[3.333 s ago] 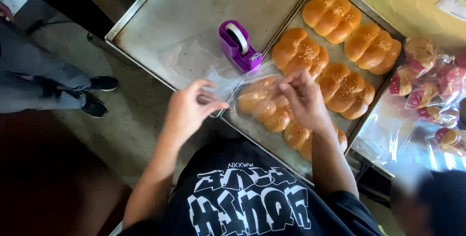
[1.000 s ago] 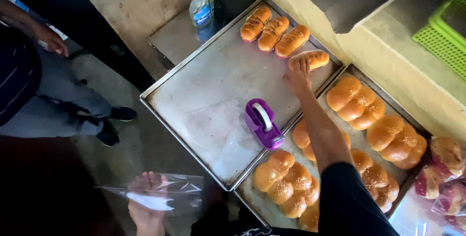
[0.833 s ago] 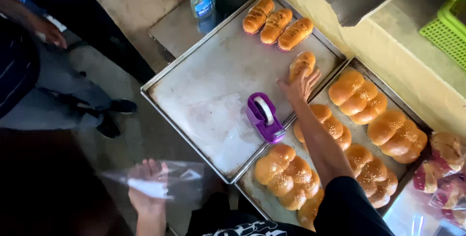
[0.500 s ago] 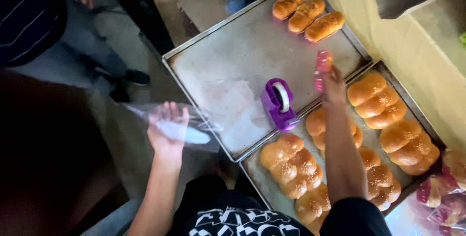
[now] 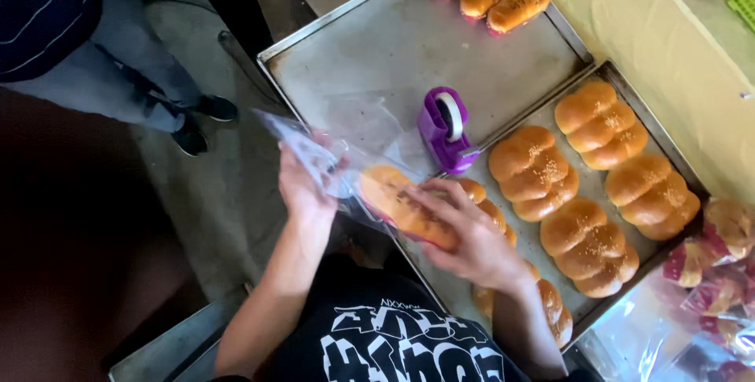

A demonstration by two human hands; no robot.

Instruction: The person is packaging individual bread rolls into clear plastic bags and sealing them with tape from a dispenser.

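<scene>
A grey concrete floor (image 5: 212, 193) fills the left and centre of the frame, stained and dull. At the upper left a person in grey trousers (image 5: 102, 83) and black shoes (image 5: 193, 134) stands on it. The lower left lies in deep reddish shadow. Along the right edge runs a pale yellow-beige counter surface (image 5: 668, 44), lit by soft, even daylight.

My left grip (image 5: 303, 185) pinches with fingers curled; just right of it, my right grip (image 5: 464, 233) clasps, palm down.
</scene>
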